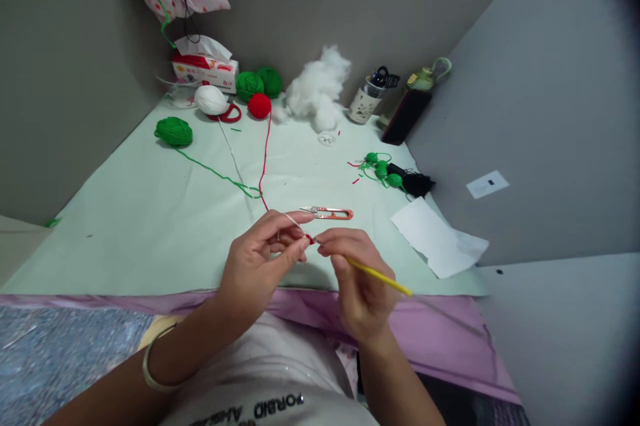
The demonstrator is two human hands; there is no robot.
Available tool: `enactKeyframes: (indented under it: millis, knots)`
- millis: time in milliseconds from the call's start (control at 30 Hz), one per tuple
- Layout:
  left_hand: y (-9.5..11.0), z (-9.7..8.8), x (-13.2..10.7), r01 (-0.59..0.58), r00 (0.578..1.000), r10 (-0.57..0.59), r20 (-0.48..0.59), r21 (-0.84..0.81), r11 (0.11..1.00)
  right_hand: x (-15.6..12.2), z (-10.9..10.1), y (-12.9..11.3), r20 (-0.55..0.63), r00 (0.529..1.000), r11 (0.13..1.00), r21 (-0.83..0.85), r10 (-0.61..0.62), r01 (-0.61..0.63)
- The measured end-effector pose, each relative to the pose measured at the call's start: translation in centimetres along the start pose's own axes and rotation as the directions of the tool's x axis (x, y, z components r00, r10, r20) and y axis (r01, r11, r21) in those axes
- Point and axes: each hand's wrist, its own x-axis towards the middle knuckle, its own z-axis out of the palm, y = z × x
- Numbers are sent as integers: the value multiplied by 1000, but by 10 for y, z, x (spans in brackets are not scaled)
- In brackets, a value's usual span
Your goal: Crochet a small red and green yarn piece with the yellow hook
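My left hand (263, 253) pinches a small red crochet piece (310, 239) between thumb and fingers, with white yarn (293, 219) running over the index finger. A yellow-handled crochet hook (380, 274) sits in my right hand (363, 273), its tip at the red piece. Red yarn (265, 159) trails from the red ball (259, 105) toward my left hand. The white ball (211, 100) lies farther back with its strand leading forward. Just beyond my fingertips rest orange thread snips (335, 213).
Green yarn balls (173, 131), red-handled scissors (230, 113), a tissue box (207, 73) and white stuffing (320, 89) line the back. A pen cup (367, 103), a bottle (407, 106), green crocheted balls (383, 169), black yarn (417, 183) and white paper (440, 238) are at right.
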Motion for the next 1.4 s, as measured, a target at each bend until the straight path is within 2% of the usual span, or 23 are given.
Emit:
enactKeyframes:
  millis: [67, 100, 167, 233, 300, 367, 433, 500, 567, 667, 767, 867, 967, 1033, 1233, 1300, 1400]
  knots:
    - [0, 2, -2, -1, 1000, 0, -31, -32, 999, -5, 3, 3, 9, 992, 968, -219, -127, 125]
    - [0, 3, -2, 42, 999, -45, -29, -85, 995, -8, 6, 5, -2, 983, 933, -315, -185, 175]
    - [1, 3, -1, 216, 976, -211, 46, -237, 947, -10, 10, 9, -29, 968, 887, -407, -250, 217]
    - [3, 1, 1, 404, 915, -371, 161, -356, 843, -9, 12, 10, -73, 979, 935, -316, -193, 161]
    - [5, -1, 4, 486, 874, -434, 218, -395, 780, -4, 11, 9, -156, 988, 996, -93, -24, 10]
    - [6, -2, 5, 464, 886, -418, 200, -384, 799, 2, 10, 8, -206, 959, 967, 209, 192, -148]
    - [8, -2, 7, 415, 910, -381, 164, -357, 837, 8, 9, 8, -171, 914, 853, 454, 368, -258]
    - [9, -4, 9, 372, 928, -352, 123, -338, 864, 12, 10, 9, -102, 873, 738, 586, 477, -335]
    - [11, -5, 11, 330, 944, -318, 91, -315, 890, 14, 10, 9, -81, 850, 688, 628, 521, -362]
    - [16, -5, 9, 277, 961, -261, 96, -258, 926, 14, 6, 0, -70, 851, 673, 647, 521, -359]
    - [23, 2, -2, 302, 949, -270, 164, -223, 927, 13, -1, -13, -14, 872, 651, 672, 489, -354]
    - [26, 13, -15, 354, 923, -297, 245, -236, 905, 8, -5, -20, -81, 922, 758, 599, 378, -258]
    - [23, 19, -18, 380, 909, -307, 283, -258, 888, 3, -4, -18, -136, 941, 843, 497, 310, -206]
    - [18, 17, -15, 395, 906, -323, 275, -268, 879, 2, -2, -13, -125, 937, 840, 492, 326, -227]
    - [8, 3, -2, 358, 930, -319, 180, -258, 897, 3, 3, -2, -112, 897, 796, 518, 427, -314]
    - [7, 3, -2, 362, 928, -324, 182, -251, 898, 3, 5, 0, -120, 903, 814, 494, 413, -307]
    - [6, 6, -1, 382, 921, -343, 184, -254, 889, 4, 9, 3, -156, 935, 881, 412, 320, -232]
